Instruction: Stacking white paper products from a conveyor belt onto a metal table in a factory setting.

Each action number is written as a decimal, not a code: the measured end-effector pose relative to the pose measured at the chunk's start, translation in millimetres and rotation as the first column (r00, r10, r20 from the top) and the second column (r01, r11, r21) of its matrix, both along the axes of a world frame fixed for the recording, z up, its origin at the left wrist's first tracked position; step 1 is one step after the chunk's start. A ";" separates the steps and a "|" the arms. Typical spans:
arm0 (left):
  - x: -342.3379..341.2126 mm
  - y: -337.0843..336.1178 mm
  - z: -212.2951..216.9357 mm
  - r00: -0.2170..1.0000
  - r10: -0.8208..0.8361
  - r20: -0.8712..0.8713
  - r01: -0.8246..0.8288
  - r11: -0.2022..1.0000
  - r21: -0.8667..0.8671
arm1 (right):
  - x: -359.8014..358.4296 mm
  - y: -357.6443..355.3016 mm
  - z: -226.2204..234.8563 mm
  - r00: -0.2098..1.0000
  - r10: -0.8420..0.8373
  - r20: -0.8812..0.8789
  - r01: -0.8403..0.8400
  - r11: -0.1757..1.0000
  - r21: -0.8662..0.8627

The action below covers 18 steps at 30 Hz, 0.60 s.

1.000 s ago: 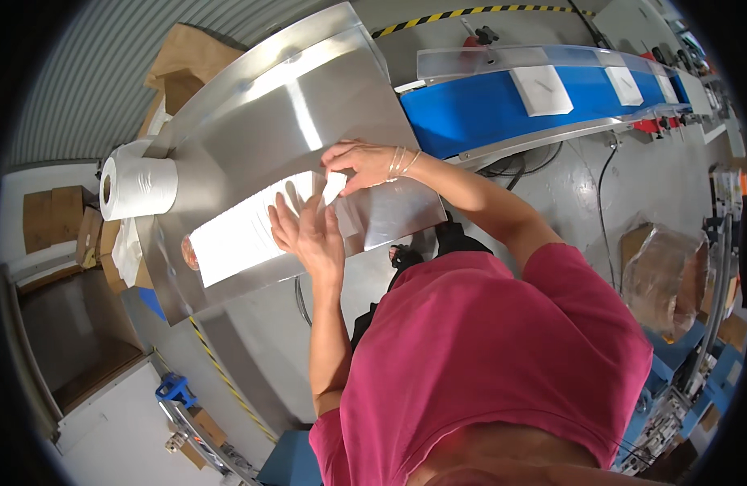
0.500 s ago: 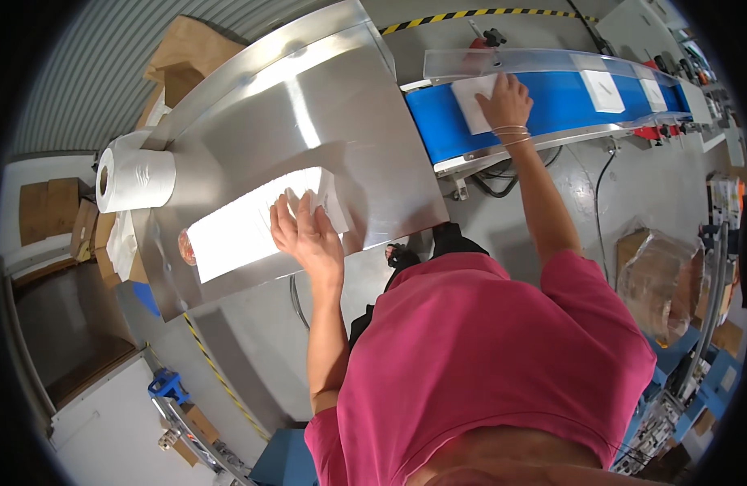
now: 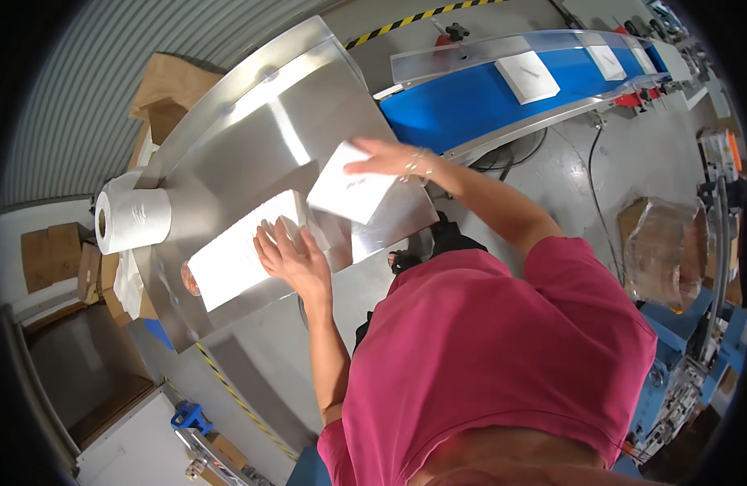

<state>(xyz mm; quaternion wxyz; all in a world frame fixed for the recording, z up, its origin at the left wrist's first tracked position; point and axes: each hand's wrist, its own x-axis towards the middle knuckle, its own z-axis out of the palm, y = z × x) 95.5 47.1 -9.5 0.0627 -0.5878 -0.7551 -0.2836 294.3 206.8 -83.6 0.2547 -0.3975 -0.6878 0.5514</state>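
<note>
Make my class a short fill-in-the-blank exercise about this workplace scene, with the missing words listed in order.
1. The left hand touches the white row; the pack in the right hand is coloured ____.
2. The conveyor belt is coloured ____.
3. On that belt, the number of white packs in view is ____.
4. The roll lies at the table's ____ end, as the person sees it.
Missing words: white; blue; three; left.

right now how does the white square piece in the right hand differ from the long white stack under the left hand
The white square piece is single, while the long white stack is a much longer row. The piece is in the right hand; the stack lies on the metal table beneath the left hand. The piece shows a dark mark; none shows on the stack. Both are white.
</note>
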 end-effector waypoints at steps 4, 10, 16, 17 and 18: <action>-6.2 -3.9 0.0 1.000 -0.024 -0.019 0.025 0.999 0.037 | 88.9 41.8 -18.9 0.820 -0.416 0.393 0.268 0.886 0.379; -6.8 -0.9 -0.7 0.999 -0.032 -0.007 0.032 0.997 0.077 | 130.0 38.0 27.0 0.195 -0.811 0.551 0.316 0.584 0.748; -9.5 -1.6 0.3 0.997 -0.072 0.027 0.072 0.997 0.002 | -3.1 1.3 42.4 0.982 0.140 0.123 -0.178 0.900 0.398; -10.3 -0.9 0.9 0.996 -0.085 0.028 0.085 0.996 0.001 | -27.2 -7.0 53.9 0.962 0.268 0.056 -0.273 0.919 0.284; -11.7 -0.1 1.6 0.992 -0.122 0.024 0.122 0.992 -0.035 | -43.8 -8.7 52.4 0.943 0.331 0.040 -0.326 0.892 0.314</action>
